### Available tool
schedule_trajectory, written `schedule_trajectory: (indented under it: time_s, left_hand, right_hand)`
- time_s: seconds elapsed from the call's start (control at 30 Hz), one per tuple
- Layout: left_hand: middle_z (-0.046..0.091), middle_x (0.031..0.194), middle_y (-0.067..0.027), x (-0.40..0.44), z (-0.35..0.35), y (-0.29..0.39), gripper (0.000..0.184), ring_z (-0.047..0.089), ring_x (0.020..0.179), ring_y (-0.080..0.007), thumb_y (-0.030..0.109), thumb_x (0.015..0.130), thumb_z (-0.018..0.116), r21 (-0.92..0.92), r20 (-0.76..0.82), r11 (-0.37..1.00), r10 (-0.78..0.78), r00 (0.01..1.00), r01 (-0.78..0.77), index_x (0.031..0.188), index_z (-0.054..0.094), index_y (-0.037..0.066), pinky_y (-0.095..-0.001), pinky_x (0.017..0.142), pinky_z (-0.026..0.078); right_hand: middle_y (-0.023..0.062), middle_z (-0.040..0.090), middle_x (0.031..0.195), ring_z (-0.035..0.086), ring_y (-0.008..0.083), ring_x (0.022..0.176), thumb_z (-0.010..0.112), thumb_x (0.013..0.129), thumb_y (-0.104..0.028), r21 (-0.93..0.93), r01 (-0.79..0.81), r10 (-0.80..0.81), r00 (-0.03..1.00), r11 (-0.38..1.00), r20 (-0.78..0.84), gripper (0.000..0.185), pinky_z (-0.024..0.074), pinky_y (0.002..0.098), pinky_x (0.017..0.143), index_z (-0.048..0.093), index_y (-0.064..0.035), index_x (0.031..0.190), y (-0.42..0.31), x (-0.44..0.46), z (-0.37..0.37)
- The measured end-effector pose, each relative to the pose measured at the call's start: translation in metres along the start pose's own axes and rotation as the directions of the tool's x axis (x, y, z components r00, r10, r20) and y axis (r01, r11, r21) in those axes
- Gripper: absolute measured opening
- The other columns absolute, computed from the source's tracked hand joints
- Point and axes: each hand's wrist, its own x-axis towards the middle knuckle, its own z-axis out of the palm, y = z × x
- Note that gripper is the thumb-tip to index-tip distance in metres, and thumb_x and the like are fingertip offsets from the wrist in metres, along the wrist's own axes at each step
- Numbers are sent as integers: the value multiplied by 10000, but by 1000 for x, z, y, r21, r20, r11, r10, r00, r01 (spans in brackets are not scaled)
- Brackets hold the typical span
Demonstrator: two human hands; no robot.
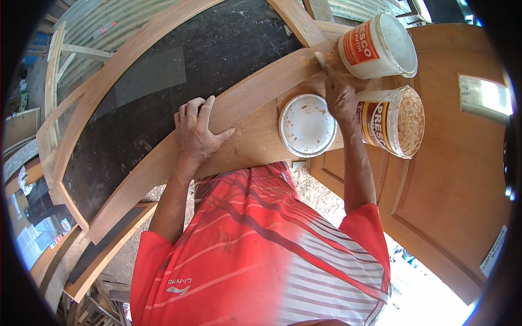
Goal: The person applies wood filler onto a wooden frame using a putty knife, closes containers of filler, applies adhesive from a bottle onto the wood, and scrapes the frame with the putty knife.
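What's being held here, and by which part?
The right hand holds a slim pale tool by its near end; the left hand rests on the wooden frame.

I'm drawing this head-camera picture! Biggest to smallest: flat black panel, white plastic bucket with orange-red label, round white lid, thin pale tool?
1. Flat black panel
2. White bucket, orange-red label
3. Round white lid
4. Thin pale tool, partly hidden

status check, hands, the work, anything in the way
Left hand open on curved wooden rail. Right hand gripping pale tool at rail's right end. White lid and brown-labelled bucket close beside right forearm.
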Motion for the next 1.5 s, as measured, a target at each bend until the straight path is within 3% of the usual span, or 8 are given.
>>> schedule_trajectory:
  time_s: [0.23, 0.47, 0.5, 0.63, 0.77, 0.9, 1.37, 1.5]
  left_hand:
    - [587, 1316, -92, 1, 1, 6, 900, 574, 1213, -316, 437, 684, 986, 46, -28, 999, -14, 1000, 15, 1456, 661, 108, -489, 1050, 471]
    - [597, 1302, -97, 2, 2, 12, 888, 585, 1206, -322, 419, 674, 992, 87, -42, 996, -14, 999, 18, 1441, 672, 107, -489, 1060, 472]
    - [598, 1302, -98, 2, 1, 12, 887, 585, 1208, -322, 420, 673, 993, 88, -39, 996, -12, 999, 15, 1439, 674, 106, -489, 1061, 472]
    - [599, 1304, -98, 6, 0, 9, 892, 585, 1209, -323, 423, 666, 996, 84, -35, 996, 4, 999, -1, 1434, 677, 102, -490, 1059, 472]
    - [596, 1304, -102, 0, 0, 10, 893, 581, 1213, -325, 427, 666, 996, 76, -17, 997, -9, 1000, 10, 1432, 676, 97, -493, 1056, 471]
    - [591, 1308, -105, 3, -1, 8, 899, 574, 1217, -326, 432, 669, 997, 44, -17, 999, -2, 1000, 3, 1433, 673, 87, -492, 1056, 467]
    - [572, 1311, -117, 2, -4, 2, 900, 556, 1213, -336, 417, 697, 988, -30, 27, 1000, -4, 1000, 5, 1451, 647, 62, -508, 1044, 470]
    - [572, 1311, -122, 2, -3, 1, 892, 559, 1213, -340, 427, 705, 981, -15, 5, 1000, 21, 1000, -21, 1450, 648, 66, -515, 1050, 471]
  right_hand:
    - [300, 747, 1282, 749, 404, 1158, 614, 1074, -40, 59, 165, -165, 986, 985, -2, 386, 589, 433, 971, 667, 48, 1446, 13, -1, 2]
    - [270, 731, 1101, 701, 474, 960, 656, 1045, -94, 190, -124, 105, 988, 974, 111, 438, 587, 509, 831, 653, -89, 1483, 20, -3, 2]
    - [271, 730, 1093, 714, 484, 881, 653, 1047, -105, 93, 150, -157, 985, 984, 68, 397, 592, 531, 778, 662, -90, 1444, 27, -13, 13]
    - [240, 727, 984, 751, 434, 867, 667, 1071, -168, -81, 52, -32, 973, 995, 229, 413, 595, 519, 739, 681, -133, 1483, -14, -35, 8]
    - [223, 736, 986, 746, 433, 871, 654, 1081, -159, -147, -96, 90, 995, 984, -49, 356, 581, 521, 737, 717, -129, 1430, 18, -18, 12]
    - [264, 741, 986, 736, 465, 833, 611, 1078, -152, -30, 0, 7, 976, 1000, 220, 447, 582, 545, 720, 630, -159, 1525, -31, -37, 20]
    - [212, 769, 893, 768, 374, 827, 647, 1058, -140, 74, -146, 160, 961, 986, -226, 360, 586, 477, 713, 739, -135, 1406, 15, -10, 36]
    - [311, 752, 1100, 777, 421, 970, 626, 1076, -104, -34, -81, 83, 995, 996, 57, 348, 590, 432, 816, 723, -41, 1403, -12, -10, 19]
